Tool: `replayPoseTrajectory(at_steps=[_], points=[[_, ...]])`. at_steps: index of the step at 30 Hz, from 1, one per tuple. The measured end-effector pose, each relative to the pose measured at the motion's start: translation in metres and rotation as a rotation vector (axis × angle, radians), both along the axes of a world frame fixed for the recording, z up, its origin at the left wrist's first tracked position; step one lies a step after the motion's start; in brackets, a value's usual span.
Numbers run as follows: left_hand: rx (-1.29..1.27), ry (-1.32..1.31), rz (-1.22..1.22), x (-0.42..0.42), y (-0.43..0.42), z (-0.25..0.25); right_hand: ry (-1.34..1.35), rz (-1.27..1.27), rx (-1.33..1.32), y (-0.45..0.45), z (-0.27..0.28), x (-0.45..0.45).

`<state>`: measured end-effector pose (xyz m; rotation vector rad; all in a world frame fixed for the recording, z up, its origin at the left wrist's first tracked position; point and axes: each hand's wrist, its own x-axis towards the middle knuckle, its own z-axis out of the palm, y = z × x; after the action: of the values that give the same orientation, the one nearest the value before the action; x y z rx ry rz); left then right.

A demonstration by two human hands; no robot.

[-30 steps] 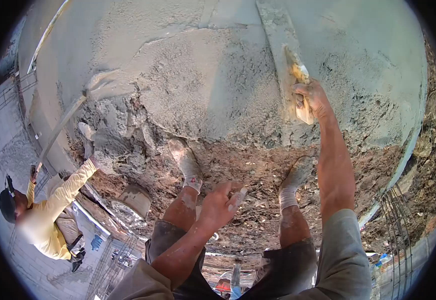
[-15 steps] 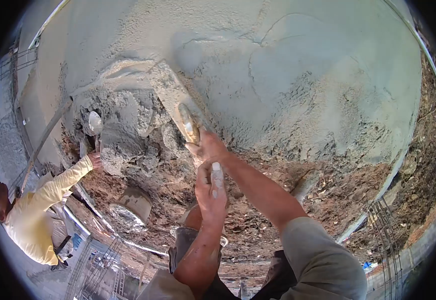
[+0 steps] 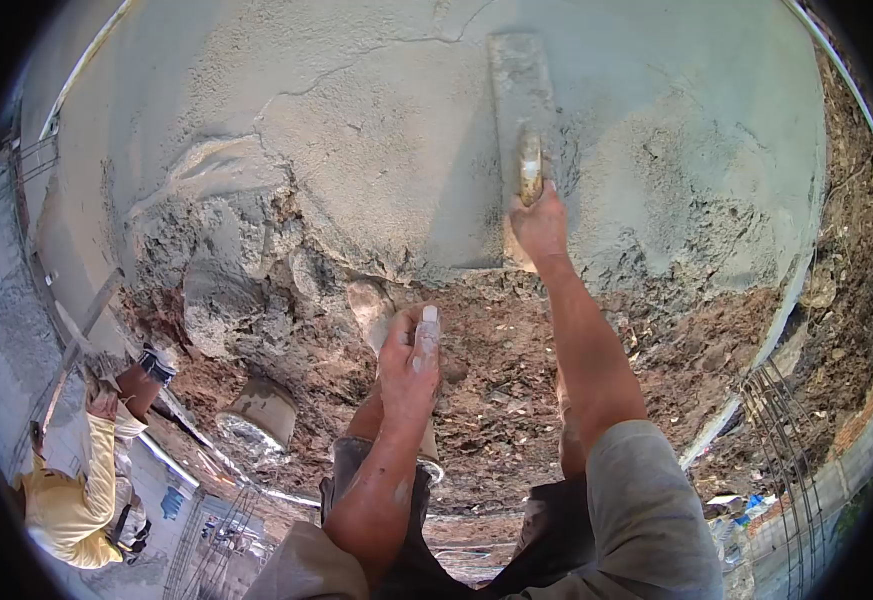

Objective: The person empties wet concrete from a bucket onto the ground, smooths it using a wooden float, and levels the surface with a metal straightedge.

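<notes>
My right hand [image 3: 541, 225] is wrapped around the handle of a long flat trowel [image 3: 522, 85]. Its rectangular blade lies flat on the grey wet concrete [image 3: 376, 140], pointing away from me. Smooth concrete surrounds the blade, with rougher patches to the right. My left hand [image 3: 411, 360] hangs over the bare soil with curled fingers, and pale cement-like smears cover its thumb. Whether anything is inside those fingers is hidden. Lumpy concrete [image 3: 221, 300] borders the soil to the left of my left hand.
A bucket [image 3: 261, 412] sits on the brown soil [image 3: 496, 390]. Further left, a person in a yellow shirt [image 3: 71, 510] is beside a long pole [image 3: 81, 335]. Steel bars [image 3: 784, 450] stand at the lower right, near the pale edging [image 3: 791, 320].
The trowel has swept right across the concrete with my right hand, its blade turning to point straight ahead. My left hand stays low. The person at left has drawn back from the lumpy concrete.
</notes>
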<state>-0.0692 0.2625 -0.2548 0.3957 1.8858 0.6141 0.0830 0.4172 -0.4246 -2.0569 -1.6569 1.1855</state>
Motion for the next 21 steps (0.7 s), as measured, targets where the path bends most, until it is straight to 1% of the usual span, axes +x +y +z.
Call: replayPoseTrajectory(at_steps=[1,2,3,5,7,8,10,11,12,13,14,15,16,18,19,21], points=[[-0.037,-0.002,-0.031,0.003,-0.003,0.000,0.008,-0.090,0.037,0.001,-0.001,0.029],[-0.070,-0.006,-0.062,0.007,-0.007,0.001,-0.089,-0.108,0.000,0.000,-0.021,0.069],[-0.090,-0.003,-0.091,0.008,-0.007,0.001,-0.059,-0.167,0.047,0.000,-0.020,0.098],[-0.097,-0.008,-0.053,0.010,-0.007,0.006,0.146,-0.321,0.019,-0.003,-0.042,0.157],[-0.077,-0.023,-0.046,0.002,-0.005,0.013,0.382,-0.529,-0.072,-0.004,-0.007,0.156],[-0.039,-0.016,-0.029,-0.003,-0.002,0.018,0.379,-0.567,-0.040,-0.010,0.002,0.148],[0.060,-0.023,0.080,-0.008,-0.002,0.012,0.370,-0.636,0.021,-0.028,0.018,0.111],[0.108,-0.025,0.132,-0.013,-0.001,0.011,0.375,-0.556,-0.016,-0.033,0.040,0.074],[0.102,-0.077,0.197,-0.021,0.005,0.014,0.381,-0.480,-0.052,-0.041,0.060,0.034],[0.098,-0.131,0.258,-0.031,0.013,0.019,0.367,-0.319,-0.264,-0.054,0.059,0.014],[0.095,-0.187,0.318,-0.038,0.019,0.023,0.175,-0.015,-0.297,-0.064,0.056,-0.014],[0.094,-0.200,0.369,-0.040,0.022,0.026,0.056,0.305,-0.301,-0.057,0.082,-0.052],[0.101,-0.213,0.418,-0.042,0.027,0.027,-0.002,0.578,-0.388,-0.057,0.080,-0.074],[0.091,-0.205,0.477,-0.047,0.039,0.030,0.007,0.903,-0.468,-0.059,0.070,-0.119],[0.147,-0.198,0.521,-0.049,0.045,0.034,0.093,0.999,-0.385,-0.065,0.043,-0.130],[0.241,-0.177,0.613,-0.048,0.053,0.044,0.108,1.110,-0.322,-0.055,0.029,-0.152]])
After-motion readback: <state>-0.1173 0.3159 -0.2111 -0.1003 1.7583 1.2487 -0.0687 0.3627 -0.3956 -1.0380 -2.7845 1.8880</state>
